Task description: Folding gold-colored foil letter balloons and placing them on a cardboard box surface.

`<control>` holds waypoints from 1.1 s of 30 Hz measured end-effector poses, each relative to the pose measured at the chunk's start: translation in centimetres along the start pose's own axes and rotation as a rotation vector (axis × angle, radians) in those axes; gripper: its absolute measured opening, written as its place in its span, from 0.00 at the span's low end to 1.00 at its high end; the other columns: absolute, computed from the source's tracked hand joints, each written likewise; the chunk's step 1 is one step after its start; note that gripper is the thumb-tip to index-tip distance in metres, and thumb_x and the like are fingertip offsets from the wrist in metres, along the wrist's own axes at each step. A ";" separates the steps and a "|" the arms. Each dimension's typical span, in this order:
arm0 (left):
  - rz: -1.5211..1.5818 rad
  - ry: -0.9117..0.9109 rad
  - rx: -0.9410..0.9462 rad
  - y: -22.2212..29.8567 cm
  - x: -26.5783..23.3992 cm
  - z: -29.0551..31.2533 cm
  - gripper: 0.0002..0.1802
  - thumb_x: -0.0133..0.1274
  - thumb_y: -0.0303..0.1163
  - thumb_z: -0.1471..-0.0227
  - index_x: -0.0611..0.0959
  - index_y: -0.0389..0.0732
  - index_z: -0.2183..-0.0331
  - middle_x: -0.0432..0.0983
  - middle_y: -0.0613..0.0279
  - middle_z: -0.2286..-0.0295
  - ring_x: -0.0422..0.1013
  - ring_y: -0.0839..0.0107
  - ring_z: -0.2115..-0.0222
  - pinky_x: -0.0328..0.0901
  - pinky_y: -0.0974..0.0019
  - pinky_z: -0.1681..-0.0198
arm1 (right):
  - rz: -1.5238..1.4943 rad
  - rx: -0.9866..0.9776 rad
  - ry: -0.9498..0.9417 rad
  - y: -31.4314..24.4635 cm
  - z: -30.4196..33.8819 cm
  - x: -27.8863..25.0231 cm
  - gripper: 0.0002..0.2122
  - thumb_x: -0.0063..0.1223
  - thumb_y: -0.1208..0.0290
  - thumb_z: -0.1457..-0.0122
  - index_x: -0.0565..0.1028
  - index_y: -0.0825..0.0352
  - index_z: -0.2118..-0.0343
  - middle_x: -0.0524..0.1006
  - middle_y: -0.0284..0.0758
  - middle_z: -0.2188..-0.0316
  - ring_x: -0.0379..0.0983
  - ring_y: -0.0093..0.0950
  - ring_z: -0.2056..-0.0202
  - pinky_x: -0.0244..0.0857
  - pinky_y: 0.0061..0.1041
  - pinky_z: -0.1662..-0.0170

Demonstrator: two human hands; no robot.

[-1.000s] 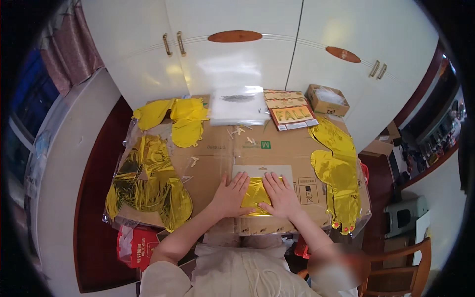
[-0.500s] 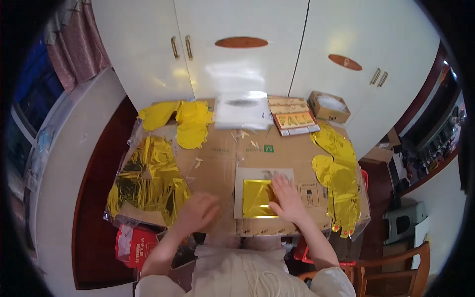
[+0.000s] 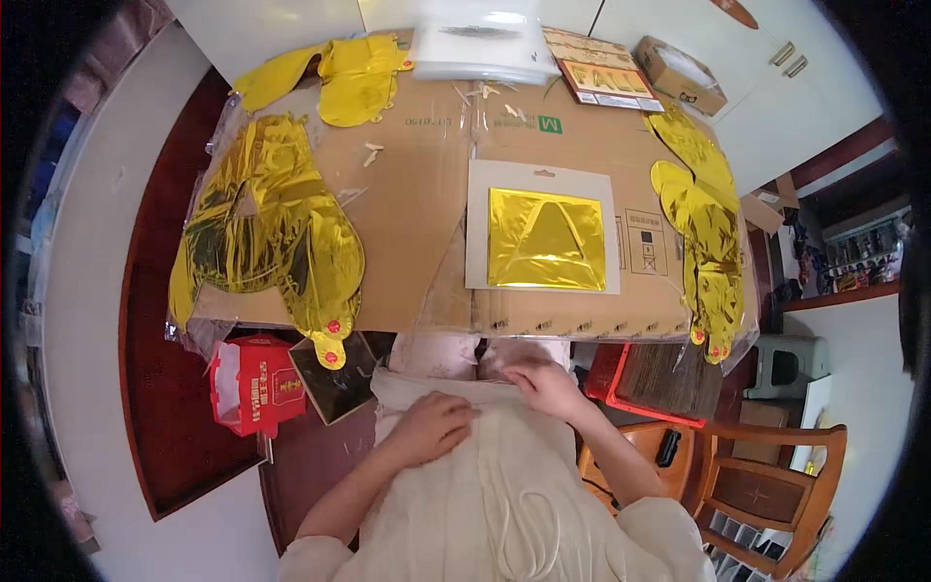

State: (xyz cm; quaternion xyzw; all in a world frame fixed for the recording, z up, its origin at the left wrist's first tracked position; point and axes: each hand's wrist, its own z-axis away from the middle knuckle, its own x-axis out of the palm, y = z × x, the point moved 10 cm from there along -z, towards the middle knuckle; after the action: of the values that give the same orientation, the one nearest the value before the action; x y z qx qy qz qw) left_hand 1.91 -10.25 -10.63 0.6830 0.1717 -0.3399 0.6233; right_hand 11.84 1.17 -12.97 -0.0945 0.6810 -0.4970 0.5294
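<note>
1. From here, a glossy, flat gold-foil packet (image 3: 546, 262) lies on white card (image 3: 478, 223) atop brown cardboard (image 3: 402, 233).
2. The left hand (image 3: 432, 429), loosely curled, touches a cream, gathered garment (image 3: 456, 504).
3. The right hand (image 3: 550, 390) curls nearby; I can't tell whether either clutches cloth.

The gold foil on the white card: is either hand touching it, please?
No, the left hand and the right hand are both by the cream clothing, apart from the gold foil.

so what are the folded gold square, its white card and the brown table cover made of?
Folded gold square: probably metallised plastic film, glossy; mirror-like glints and creases. White card: likely paperboard, matt; punched hang slot. Brown table cover: looks like cardboard, mostly matt; printed box marks.
</note>
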 end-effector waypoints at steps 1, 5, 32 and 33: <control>0.017 -0.066 0.057 0.7 1.2 0.2 0.14 0.52 0.34 0.51 0.80 0.42 0.61 0.74 0.59 0.62 0.68 0.60 0.58 0.62 0.58 0.54 | 0.035 -0.020 -0.053 1.1 -0.6 1.6 0.09 0.48 0.70 0.44 0.77 0.62 0.63 0.76 0.43 0.71 0.73 0.42 0.65 0.67 0.37 0.60; 0.071 -0.218 0.009 0.2 3.5 1.1 0.14 0.52 0.38 0.49 0.80 0.42 0.62 0.75 0.58 0.66 0.70 0.58 0.63 0.64 0.58 0.58 | 0.015 -0.057 -0.184 1.9 -2.7 4.5 0.09 0.51 0.65 0.46 0.79 0.61 0.67 0.77 0.42 0.71 0.74 0.42 0.66 0.66 0.37 0.60; -0.158 0.208 -0.082 -2.5 -2.2 -3.7 0.06 0.58 0.28 0.59 0.82 0.40 0.72 0.72 0.59 0.70 0.69 0.59 0.65 0.65 0.59 0.59 | -0.033 -0.054 -0.120 0.0 -2.3 4.5 0.03 0.59 0.72 0.54 0.76 0.64 0.77 0.74 0.37 0.73 0.68 0.38 0.62 0.63 0.35 0.57; -0.160 0.200 -0.084 -2.6 -2.0 -3.8 0.06 0.58 0.28 0.59 0.82 0.39 0.72 0.73 0.59 0.70 0.69 0.59 0.65 0.65 0.59 0.59 | -0.075 -0.050 -0.121 0.1 -2.4 4.5 0.03 0.59 0.74 0.55 0.75 0.65 0.78 0.73 0.37 0.73 0.67 0.38 0.62 0.62 0.35 0.57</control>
State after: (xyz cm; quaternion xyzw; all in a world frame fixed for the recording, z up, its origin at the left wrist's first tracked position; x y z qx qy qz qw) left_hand -0.30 -5.78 -11.16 0.6710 0.3007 -0.3114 0.6019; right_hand 8.03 -0.39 -15.99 -0.1630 0.6560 -0.4927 0.5480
